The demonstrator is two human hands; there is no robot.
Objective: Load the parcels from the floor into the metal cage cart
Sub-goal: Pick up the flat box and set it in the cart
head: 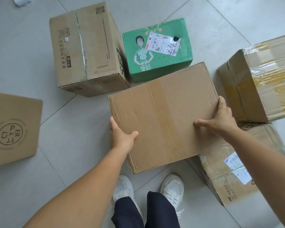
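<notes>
A plain brown cardboard box (163, 112) sits in the middle of the view, just beyond my feet. My left hand (122, 135) grips its left edge, thumb on top and fingers down the side. My right hand (220, 117) grips its right edge the same way, thumb spread across the top. Whether the box is off the floor I cannot tell; its near right corner overlaps a taped box (229, 170). The metal cage cart is not in view.
On the grey tiled floor (64, 129) stand a tall printed brown box (85, 48) at the back left, a green box (158, 50) with a shipping label behind the held box, a tape-wrapped box (260, 79) at the right, and a stamped brown box (13, 129) at the left edge.
</notes>
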